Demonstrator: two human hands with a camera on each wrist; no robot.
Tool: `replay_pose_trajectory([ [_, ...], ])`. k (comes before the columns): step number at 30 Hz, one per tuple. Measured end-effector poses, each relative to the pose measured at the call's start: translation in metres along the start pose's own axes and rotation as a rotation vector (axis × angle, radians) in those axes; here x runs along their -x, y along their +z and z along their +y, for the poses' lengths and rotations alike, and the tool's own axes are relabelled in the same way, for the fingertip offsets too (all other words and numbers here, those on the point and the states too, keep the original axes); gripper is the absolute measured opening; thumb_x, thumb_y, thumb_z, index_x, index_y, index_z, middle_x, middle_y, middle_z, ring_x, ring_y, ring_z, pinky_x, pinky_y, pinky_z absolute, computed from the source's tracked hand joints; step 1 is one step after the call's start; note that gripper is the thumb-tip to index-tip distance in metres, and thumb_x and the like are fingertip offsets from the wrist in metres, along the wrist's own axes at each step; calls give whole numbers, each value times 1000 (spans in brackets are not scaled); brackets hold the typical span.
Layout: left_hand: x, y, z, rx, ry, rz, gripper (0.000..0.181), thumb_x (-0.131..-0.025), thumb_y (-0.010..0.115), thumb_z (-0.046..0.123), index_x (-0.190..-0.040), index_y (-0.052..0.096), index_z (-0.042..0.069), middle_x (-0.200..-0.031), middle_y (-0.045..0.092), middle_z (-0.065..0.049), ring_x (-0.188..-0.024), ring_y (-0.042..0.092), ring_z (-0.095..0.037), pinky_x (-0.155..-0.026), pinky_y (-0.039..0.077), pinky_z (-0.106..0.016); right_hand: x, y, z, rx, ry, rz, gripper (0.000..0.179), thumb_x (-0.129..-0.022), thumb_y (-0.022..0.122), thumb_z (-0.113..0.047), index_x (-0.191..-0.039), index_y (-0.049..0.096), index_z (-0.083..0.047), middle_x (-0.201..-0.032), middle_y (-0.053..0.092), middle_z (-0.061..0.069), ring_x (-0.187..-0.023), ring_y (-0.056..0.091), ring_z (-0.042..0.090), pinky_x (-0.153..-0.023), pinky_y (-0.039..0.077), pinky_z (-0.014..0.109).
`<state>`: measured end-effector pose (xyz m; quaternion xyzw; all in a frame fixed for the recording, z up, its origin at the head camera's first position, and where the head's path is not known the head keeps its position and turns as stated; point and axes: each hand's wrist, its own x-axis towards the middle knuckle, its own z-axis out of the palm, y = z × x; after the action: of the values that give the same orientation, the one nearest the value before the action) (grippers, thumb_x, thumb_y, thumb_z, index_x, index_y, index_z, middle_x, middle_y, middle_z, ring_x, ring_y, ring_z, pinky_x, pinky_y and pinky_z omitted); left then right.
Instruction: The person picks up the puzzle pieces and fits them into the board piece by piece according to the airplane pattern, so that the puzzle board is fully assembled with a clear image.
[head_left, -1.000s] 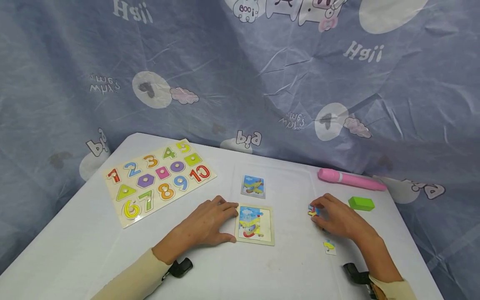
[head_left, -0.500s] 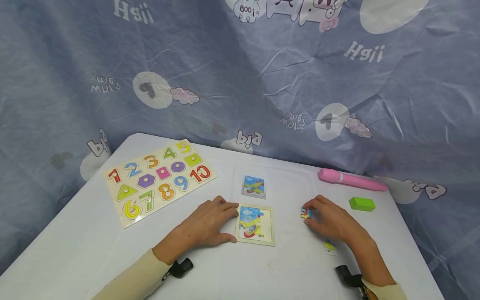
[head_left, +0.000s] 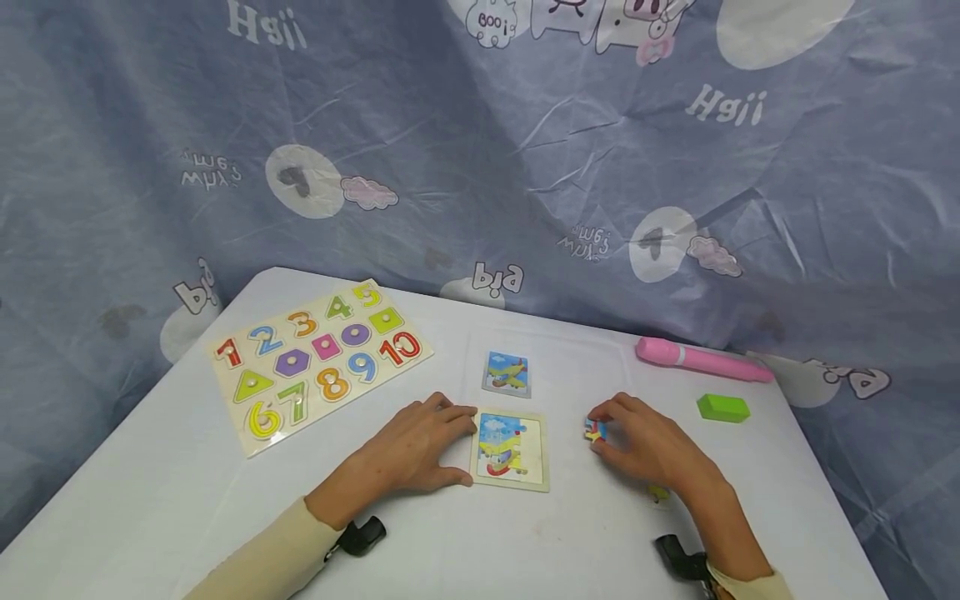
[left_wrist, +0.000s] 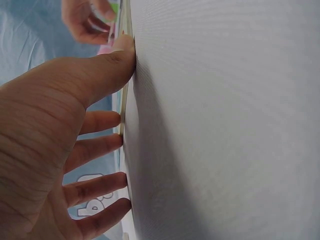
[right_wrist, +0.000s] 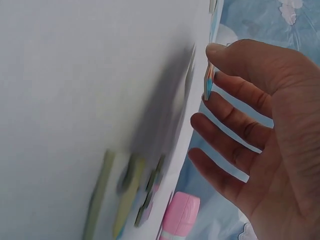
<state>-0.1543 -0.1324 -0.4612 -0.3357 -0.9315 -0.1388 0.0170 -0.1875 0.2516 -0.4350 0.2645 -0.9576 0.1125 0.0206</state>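
A small jigsaw tray (head_left: 535, 450) with a wooden frame lies mid-table. Its left part shows an aeroplane picture, and bare tray shows on the right. My left hand (head_left: 416, 442) touches the tray's left edge with thumb and fairly straight fingers, as the left wrist view (left_wrist: 100, 150) also has it. Right of the tray, my right hand (head_left: 648, 442) pinches a blue, red and yellow jigsaw piece (head_left: 594, 429) between thumb and fingertips. The right wrist view shows this piece (right_wrist: 208, 82) edge-on, raised off the table. Another jigsaw piece (head_left: 659, 495), partly hidden, lies below the right hand.
A small aeroplane picture card (head_left: 506, 373) lies behind the tray. At left is a number-and-shape board (head_left: 318, 367). A pink marker-like stick (head_left: 705, 360) and a green block (head_left: 723, 407) lie at right. A patterned curtain (head_left: 480, 167) hangs behind the white table (head_left: 480, 550).
My right hand has moved left toward the tray, carrying the pinched jigsaw piece. The left hand and tray have stayed in place.
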Motion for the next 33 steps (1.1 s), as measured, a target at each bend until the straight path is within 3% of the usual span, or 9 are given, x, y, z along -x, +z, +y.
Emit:
replay_pose_trajectory([
  [19, -3, -1, 0, -13, 1, -6, 67, -87, 84, 62, -140, 69, 22, -158, 59, 2, -132, 55, -22, -99, 53, -42, -13, 2, -24, 28, -78, 38, 36, -88, 88, -23, -121, 74, -16, -113, 68, -4, -101, 70, 20, -84, 59, 44],
  [33, 0, 1, 1, -3, -3, -6, 67, -87, 84, 61, -139, 70, 22, -157, 60, 1, -131, 56, -22, -97, 53, -41, -25, 8, -44, -4, -83, -3, 35, -90, 86, -23, -122, 74, -16, -115, 68, -6, -103, 69, 19, -90, 59, 44],
])
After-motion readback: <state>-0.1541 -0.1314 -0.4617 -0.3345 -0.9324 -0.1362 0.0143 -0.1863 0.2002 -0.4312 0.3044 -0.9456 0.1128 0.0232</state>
